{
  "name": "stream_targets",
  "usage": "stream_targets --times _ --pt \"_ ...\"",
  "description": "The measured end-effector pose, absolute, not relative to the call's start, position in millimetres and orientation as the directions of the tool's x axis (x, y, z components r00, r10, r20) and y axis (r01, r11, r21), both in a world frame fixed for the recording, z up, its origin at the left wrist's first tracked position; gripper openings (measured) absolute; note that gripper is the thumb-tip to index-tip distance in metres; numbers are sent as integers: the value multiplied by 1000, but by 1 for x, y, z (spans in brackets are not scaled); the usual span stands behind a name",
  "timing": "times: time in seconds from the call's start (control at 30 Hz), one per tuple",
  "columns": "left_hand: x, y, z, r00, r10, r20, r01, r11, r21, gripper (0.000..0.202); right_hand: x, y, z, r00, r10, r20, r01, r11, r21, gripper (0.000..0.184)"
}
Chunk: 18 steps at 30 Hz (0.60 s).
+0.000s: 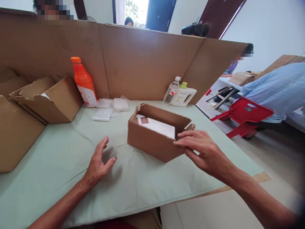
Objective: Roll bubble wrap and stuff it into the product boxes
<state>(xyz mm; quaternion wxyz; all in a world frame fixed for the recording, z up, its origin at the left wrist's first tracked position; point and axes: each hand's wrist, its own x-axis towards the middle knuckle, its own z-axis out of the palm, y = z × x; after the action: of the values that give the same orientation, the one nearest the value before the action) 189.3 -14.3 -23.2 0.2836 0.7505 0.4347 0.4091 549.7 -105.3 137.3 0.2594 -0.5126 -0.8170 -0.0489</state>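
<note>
An open-topped brown cardboard box point(150, 141) stands at the middle of the table. Inside it lies a flat white item point(160, 128) with a small brown patch; its kind I cannot make out. My right hand point(202, 148) grips the box's right end, fingers over the cut edge and thumb below. My left hand point(100, 163) hovers left of the box, apart from it, with thumb and fingers spread and nothing between them.
Larger cardboard boxes point(19, 133) stand at the left. An orange bottle point(84, 84), clear plastic packets point(103, 114), a water bottle point(171, 92) and a white jug point(184, 96) line the cardboard partition point(147, 60). A person sits on a red chair point(250, 109) at right.
</note>
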Motion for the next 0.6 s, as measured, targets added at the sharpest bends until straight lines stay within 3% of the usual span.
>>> stream_targets --times 0.07,0.17,0.27,0.4,0.6 --pt "179 -19 -19 284 873 397 415 -485 770 73 538 -121 145 -288 830 477 781 492 -385 30" --pt "162 -30 -18 327 855 402 426 -513 745 75 541 -130 135 66 860 506 597 373 -711 36" --pt "152 -41 -21 366 864 347 421 -486 766 76 548 -123 97 362 889 281 378 136 -916 33" --pt "155 -49 -25 399 867 297 379 -451 808 77 536 -106 36 340 936 -87 121 -135 -983 46" --pt "170 -45 -29 412 874 259 341 -411 845 77 498 -99 -5 272 943 -191 -80 -176 -981 51"
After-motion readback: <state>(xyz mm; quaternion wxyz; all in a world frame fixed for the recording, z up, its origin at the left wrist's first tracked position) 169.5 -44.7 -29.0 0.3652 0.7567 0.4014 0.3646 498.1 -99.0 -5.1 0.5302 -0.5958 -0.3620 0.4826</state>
